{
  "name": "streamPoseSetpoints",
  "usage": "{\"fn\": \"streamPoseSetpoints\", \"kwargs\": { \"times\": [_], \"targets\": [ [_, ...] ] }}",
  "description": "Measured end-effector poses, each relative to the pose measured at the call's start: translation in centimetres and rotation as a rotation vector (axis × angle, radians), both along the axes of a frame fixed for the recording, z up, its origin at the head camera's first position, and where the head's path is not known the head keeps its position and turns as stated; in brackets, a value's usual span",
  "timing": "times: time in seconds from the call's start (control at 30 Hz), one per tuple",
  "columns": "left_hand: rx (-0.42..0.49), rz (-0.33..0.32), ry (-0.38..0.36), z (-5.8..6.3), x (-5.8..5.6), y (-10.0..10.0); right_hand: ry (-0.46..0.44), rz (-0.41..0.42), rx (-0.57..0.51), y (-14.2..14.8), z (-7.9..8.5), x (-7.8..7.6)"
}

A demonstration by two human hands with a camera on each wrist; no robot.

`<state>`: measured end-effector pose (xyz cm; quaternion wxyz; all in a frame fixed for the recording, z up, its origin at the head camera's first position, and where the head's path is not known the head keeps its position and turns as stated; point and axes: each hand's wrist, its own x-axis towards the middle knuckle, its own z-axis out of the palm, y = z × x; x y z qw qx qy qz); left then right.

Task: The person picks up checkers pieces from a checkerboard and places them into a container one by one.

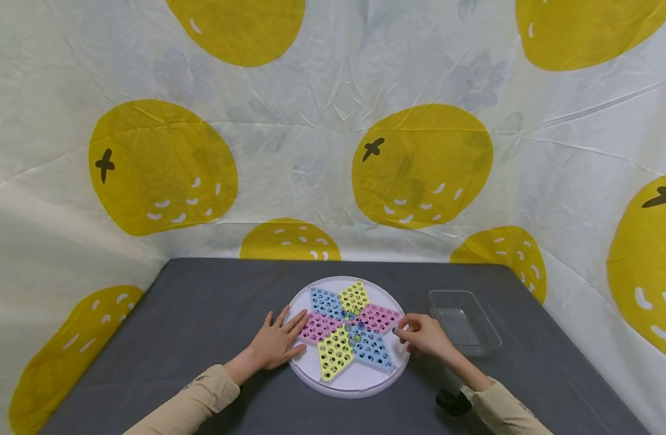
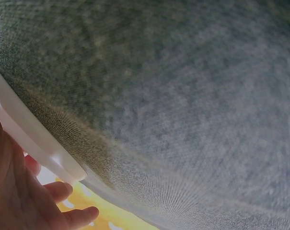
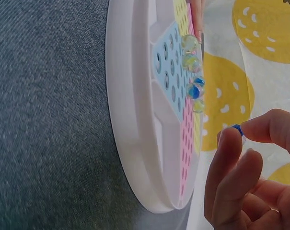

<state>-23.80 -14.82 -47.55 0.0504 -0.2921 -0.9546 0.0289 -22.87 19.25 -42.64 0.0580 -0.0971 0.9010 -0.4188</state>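
Observation:
A round white game board (image 1: 360, 382) carries a six-pointed star of pink, yellow and blue panels with rows of holes. Several glass marbles (image 3: 191, 62) sit near the star's centre. My left hand (image 1: 274, 339) rests with spread fingers on the board's left rim; in the left wrist view its fingers (image 2: 82, 218) lie along the white edge. Above the board's right edge, my right hand (image 1: 426, 335) pinches a marble with blue in it (image 3: 237, 129) between thumb and fingertip. The fingers cover most of that marble.
To the right of the board stands a clear rectangular plastic container (image 1: 463, 320). A dark grey cloth (image 1: 213, 302) covers the table. Behind it hangs a pale curtain (image 1: 289, 157) printed with yellow fruit. A black band (image 1: 452, 403) is by the right wrist.

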Motion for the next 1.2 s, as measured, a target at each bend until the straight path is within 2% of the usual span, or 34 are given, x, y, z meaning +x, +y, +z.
{"fn": "streamPoseSetpoints", "kwargs": {
  "times": [0.4, 1.2],
  "targets": [
    [0.003, -0.003, -0.006, 0.1, 0.0, 0.0, -0.002, -0.085, 0.016, 1.3, 1.0, 0.4],
    [0.018, -0.010, -0.004, 0.3, 0.2, 0.0, 0.005, -0.093, -0.015, 4.3, 2.0, 0.6]
  ]
}}
